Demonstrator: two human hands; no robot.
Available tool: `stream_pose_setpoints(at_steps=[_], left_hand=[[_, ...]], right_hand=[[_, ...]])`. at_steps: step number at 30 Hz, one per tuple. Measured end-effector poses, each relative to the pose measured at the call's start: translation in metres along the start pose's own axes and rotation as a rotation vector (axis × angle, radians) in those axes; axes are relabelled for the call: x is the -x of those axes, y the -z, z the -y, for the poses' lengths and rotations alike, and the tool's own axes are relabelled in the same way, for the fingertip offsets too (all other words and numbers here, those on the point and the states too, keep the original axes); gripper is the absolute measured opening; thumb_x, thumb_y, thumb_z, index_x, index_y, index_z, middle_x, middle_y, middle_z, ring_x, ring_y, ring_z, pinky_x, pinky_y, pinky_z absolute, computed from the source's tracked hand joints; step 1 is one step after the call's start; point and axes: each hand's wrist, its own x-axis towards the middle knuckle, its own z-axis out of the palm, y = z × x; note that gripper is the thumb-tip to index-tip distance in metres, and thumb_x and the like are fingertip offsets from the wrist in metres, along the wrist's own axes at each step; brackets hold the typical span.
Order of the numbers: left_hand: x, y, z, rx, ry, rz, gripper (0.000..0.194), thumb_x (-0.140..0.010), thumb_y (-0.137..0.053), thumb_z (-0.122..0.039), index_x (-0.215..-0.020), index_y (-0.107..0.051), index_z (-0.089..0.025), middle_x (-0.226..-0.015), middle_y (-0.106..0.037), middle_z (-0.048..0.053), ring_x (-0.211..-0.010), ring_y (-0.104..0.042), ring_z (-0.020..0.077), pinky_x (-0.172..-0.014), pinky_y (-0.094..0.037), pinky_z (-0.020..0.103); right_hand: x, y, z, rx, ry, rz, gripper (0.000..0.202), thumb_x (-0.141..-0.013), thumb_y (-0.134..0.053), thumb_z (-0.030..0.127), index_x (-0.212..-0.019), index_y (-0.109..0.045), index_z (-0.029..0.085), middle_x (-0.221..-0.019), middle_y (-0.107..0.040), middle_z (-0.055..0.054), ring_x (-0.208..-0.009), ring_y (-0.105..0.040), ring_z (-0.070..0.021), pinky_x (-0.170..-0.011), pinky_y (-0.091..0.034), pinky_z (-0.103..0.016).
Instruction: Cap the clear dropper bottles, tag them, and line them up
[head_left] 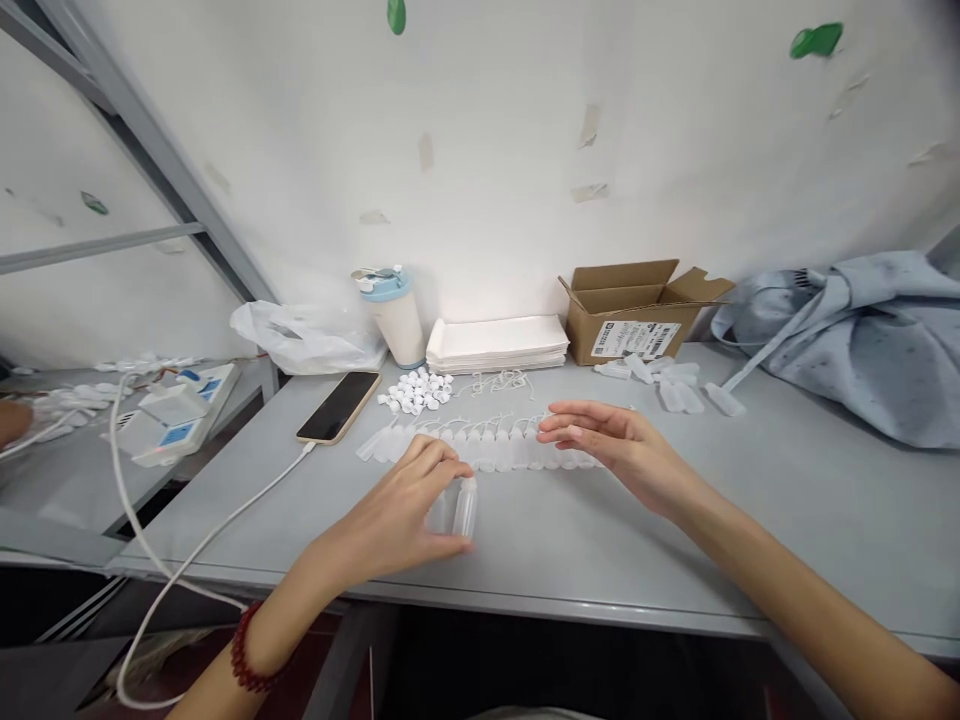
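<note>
My left hand grips small clear plastic bottles near the table's front. One bottle shows plainly between thumb and fingers, and another is partly hidden behind the fingers. Farther back lies a row of similar translucent bottles, side by side, with thin white strings beyond them. Over the right end of this row hovers my right hand, fingers loosely stretched and holding nothing I can see. A heap of small white caps sits behind the row's left part.
A phone on a white cable lies at left. Along the wall stand a plastic bag, a tumbler, stacked white paper and a cardboard box. More loose bottles and grey fabric are at right.
</note>
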Motion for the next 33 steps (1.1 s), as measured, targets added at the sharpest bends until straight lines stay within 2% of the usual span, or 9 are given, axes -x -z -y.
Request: stream_pose_setpoints(at_steps=[7, 24, 33], left_hand=[[0.007, -0.004, 0.009, 0.044, 0.092, 0.064, 0.043, -0.071, -0.068, -0.043, -0.106, -0.056, -0.022, -0.100, -0.051, 0.005, -0.100, -0.042, 0.0243, -0.083, -0.044, 0.038], [0.010, -0.007, 0.014, 0.024, 0.135, 0.043, 0.044, -0.073, -0.064, -0.046, -0.108, -0.057, -0.021, -0.100, -0.051, 0.006, -0.101, -0.043, 0.0248, -0.083, -0.044, 0.038], [0.009, -0.006, 0.012, -0.037, 0.118, 0.059, 0.047, -0.071, -0.066, -0.046, -0.111, -0.056, -0.022, -0.101, -0.050, 0.006, -0.100, -0.043, 0.0248, -0.082, -0.042, 0.036]], right_hand=[[0.000, 0.001, 0.000, 0.037, -0.001, -0.084, 0.033, -0.076, -0.066, 0.040, -0.103, -0.066, 0.020, -0.101, -0.069, -0.009, -0.088, -0.065, -0.0221, -0.084, -0.049, -0.041], [-0.001, -0.001, 0.005, 0.071, -0.019, -0.149, 0.035, -0.073, -0.068, 0.043, -0.098, -0.067, 0.018, -0.093, -0.067, -0.009, -0.076, -0.061, -0.0189, -0.073, -0.049, -0.037], [-0.002, 0.005, 0.002, 0.012, -0.004, -0.168, 0.029, -0.074, -0.069, 0.037, -0.096, -0.068, 0.020, -0.088, -0.066, -0.006, -0.072, -0.058, -0.0159, -0.072, -0.046, -0.035]])
